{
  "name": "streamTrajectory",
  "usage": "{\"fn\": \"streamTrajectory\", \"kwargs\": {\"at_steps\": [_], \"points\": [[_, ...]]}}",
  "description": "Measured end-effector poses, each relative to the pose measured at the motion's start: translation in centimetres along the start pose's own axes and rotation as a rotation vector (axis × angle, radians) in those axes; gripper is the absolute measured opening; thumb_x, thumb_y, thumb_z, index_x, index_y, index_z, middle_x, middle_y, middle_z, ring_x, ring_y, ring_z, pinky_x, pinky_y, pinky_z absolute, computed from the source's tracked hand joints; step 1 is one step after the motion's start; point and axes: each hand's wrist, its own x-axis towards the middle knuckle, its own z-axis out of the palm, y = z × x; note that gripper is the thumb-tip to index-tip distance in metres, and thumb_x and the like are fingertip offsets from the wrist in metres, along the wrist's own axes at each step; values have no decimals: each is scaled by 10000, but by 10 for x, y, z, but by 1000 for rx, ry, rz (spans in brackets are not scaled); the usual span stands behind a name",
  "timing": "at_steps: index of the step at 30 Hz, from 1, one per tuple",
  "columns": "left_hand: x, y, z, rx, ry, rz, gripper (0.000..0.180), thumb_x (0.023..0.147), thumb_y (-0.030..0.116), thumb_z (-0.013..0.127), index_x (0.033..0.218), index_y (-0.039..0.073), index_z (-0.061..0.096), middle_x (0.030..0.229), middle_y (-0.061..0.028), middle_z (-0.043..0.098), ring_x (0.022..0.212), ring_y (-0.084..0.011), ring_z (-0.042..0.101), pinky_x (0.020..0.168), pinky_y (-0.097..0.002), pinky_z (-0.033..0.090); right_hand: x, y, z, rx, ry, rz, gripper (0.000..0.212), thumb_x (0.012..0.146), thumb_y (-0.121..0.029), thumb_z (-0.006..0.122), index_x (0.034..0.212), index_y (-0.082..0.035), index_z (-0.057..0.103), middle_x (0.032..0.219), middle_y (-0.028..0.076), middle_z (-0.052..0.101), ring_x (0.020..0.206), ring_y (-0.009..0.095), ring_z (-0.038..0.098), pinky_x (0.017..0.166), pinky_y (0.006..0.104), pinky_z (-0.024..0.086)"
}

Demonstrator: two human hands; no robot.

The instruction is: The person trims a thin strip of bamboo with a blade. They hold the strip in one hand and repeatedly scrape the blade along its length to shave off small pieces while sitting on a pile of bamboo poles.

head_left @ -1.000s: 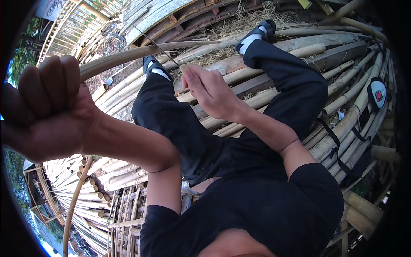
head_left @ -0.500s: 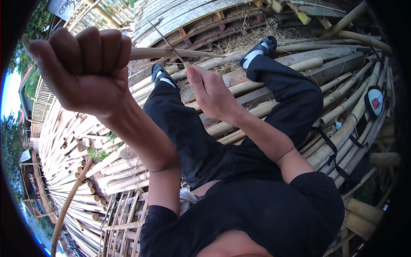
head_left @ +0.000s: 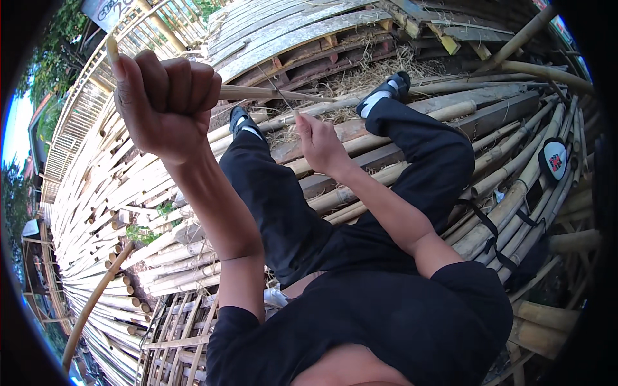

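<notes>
My left hand [head_left: 170, 106] is raised at the upper left, closed in a fist around a pale bamboo strip [head_left: 248, 93]. The strip juts out to the right over my feet and narrows toward its far end. Lower and to the right, my right hand [head_left: 320, 147] grips a knife by its light handle [head_left: 297, 113], thumb on top. From it the thin dark blade [head_left: 275, 83] slants up and left, crossing the strip near mid-length. Whether the edge touches the strip, I cannot tell. The section of strip inside my left fist is hidden.
My dark-trousered legs [head_left: 415, 154] are spread over bamboo poles [head_left: 367, 145]. A slatted wooden platform [head_left: 290, 29] lies beyond my feet. A bag strap [head_left: 492, 231] and an oval black-and-white item [head_left: 554, 159] are at right. Stacked poles [head_left: 122, 283] and a curved pole [head_left: 96, 309] are at left.
My left fist has moved right and away from me with the strip. My right hand and the knife have shifted slightly away too, and the blade still crosses the strip. The view has shifted a little.
</notes>
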Motion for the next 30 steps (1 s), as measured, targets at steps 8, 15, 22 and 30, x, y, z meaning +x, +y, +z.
{"fn": "streamTrajectory", "kwargs": {"at_steps": [8,15,22,30], "points": [[-30,15,-31,-99,92,31,481,989,382,320,565,170,238,428,50,126,362,-65,64,332,-245,93,-8,-54,17,29,-107,-50,446,991,-349,338,845,22,540,639,239,539,670,445,552,595,469,408],[-45,22,-48,-39,192,64,495,989,390,323,553,175,225,429,51,115,371,-62,57,337,-239,88,-2,-15,38,-85,-116,139,421,986,-331,341,855,6,558,704,255,576,726,454,564,623,497,426],[-54,23,-45,-128,95,39,495,983,390,325,552,168,226,422,47,124,365,-69,57,330,-239,85,-3,24,42,-76,-58,167,464,983,-361,323,829,15,547,688,249,583,729,445,576,652,514,434],[-56,24,-48,-231,33,36,508,981,393,338,539,166,230,418,44,126,357,-65,60,318,-233,86,-13,-17,32,-49,-191,29,488,980,-368,308,884,30,574,780,285,606,805,452,588,731,535,463]]}}
